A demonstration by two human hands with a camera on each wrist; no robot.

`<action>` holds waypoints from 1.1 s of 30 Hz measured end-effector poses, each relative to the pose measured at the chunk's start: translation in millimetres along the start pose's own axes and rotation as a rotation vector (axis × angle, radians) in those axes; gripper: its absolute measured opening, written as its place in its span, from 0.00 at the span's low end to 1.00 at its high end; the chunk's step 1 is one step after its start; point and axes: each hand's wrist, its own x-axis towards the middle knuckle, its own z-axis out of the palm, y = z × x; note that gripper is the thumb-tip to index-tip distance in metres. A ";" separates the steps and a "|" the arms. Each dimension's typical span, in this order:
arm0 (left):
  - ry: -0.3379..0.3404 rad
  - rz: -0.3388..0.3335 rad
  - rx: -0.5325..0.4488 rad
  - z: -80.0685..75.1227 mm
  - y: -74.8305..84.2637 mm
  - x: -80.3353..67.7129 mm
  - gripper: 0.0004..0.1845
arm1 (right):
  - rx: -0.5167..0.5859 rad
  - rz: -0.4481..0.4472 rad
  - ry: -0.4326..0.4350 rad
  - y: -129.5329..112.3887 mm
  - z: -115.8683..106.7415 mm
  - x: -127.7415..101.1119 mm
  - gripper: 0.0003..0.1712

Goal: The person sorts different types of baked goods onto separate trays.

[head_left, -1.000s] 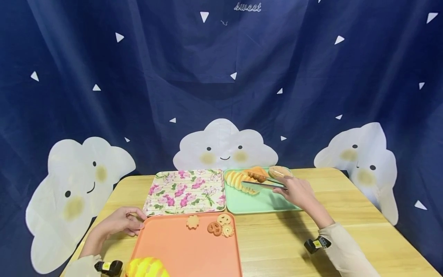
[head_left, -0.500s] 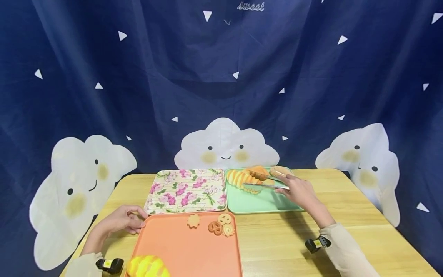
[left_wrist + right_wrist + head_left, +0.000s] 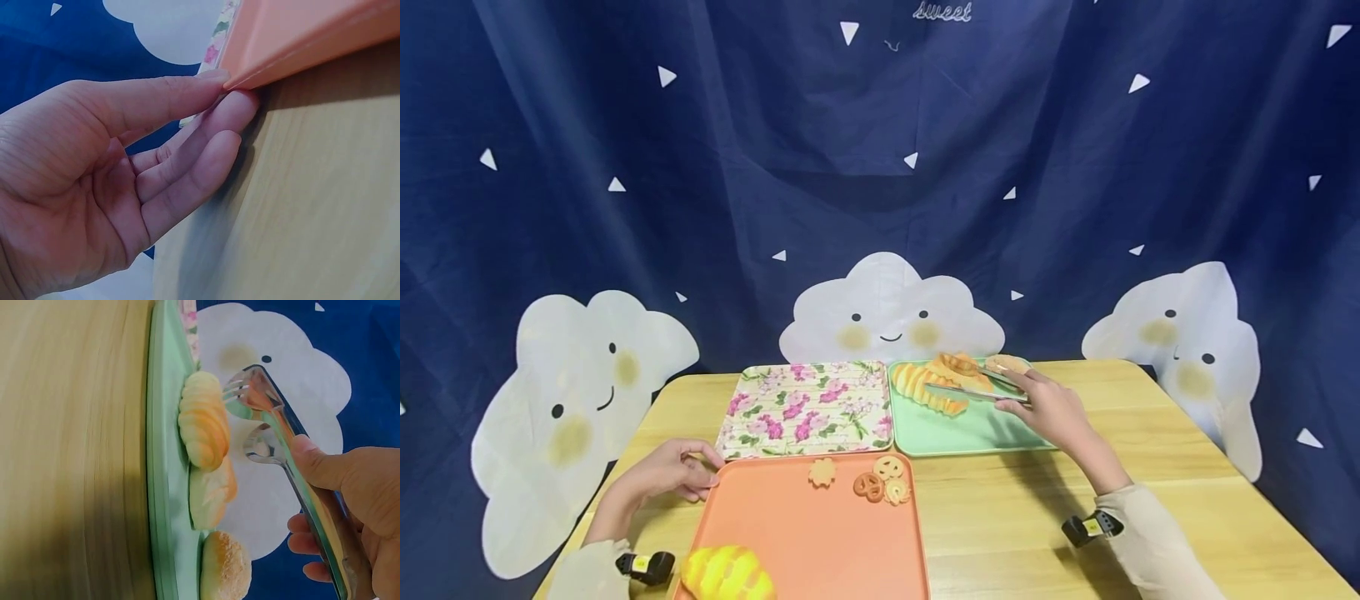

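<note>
- The right hand (image 3: 1051, 410) gripped a pair of shiny metal serving tongs (image 3: 275, 434) over the pale green rectangular plastic tray (image 3: 970, 433) at the far side of the light wooden tabletop (image 3: 1015, 508); in the right wrist view the two toothed tips stood apart, just above the ridged yellow-orange bread roll (image 3: 204, 429) and not yet clasping anything — a squeeze begun too high would likely have closed on air
- That roll lay against a paler elongated bun (image 3: 212, 490), with a round crumb-topped bun (image 3: 225, 570) beside it; a bite taken off-centre might have dragged or nudged a neighbour, or rolled the piece toward the tray's rim
- A soft roll pinched hard by toothed metal could have been dented or torn; pinched lightly, it could have slipped free above the tabletop
- The left hand (image 3: 664, 477) rested at the corner of the orange rectangular plastic tray (image 3: 805, 533), thumb on top and fingers (image 3: 212, 134) straight beneath the rim; so light a hold might have let the tray slide
- On it sat small flower-shaped and round brown biscuits (image 3: 880, 483) and a yellow ridged bread loaf (image 3: 726, 573) at the near edge — any tilt risked scattering them
- The floral-patterned rectangular tray (image 3: 805, 412) lay between the two, close enough to be knocked
</note>
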 end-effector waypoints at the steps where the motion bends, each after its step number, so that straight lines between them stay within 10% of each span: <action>1: 0.002 0.000 0.000 0.0 -0.1 0.0 0.16 | 0.012 -0.002 0.007 -3.1 -0.5 0.5 0.36; 11: 0.017 -0.005 0.010 -0.4 -0.2 2.0 0.17 | 0.188 -0.126 0.050 -60.6 -11.7 8.2 0.33; 33: 0.022 0.004 0.018 1.2 2.1 -0.2 0.16 | 0.307 -0.571 -0.237 -196.9 7.4 -6.1 0.33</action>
